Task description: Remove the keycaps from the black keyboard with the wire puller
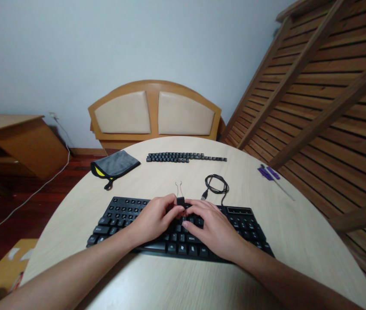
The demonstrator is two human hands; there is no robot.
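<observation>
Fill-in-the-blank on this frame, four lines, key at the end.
The keyboard under the left hand and right hand is coloured ____.
Above its black block, the wire tool shows ____ prongs.
The grey cloth has a ____ inner side.
Loose keycaps lie beyond the keyboard, on the ____ half of the table.

Missing words: black; two; yellow; far.

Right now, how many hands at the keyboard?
2: the left hand over the keyboard just left of its middle, the right hand just right of it. No others show.
</observation>
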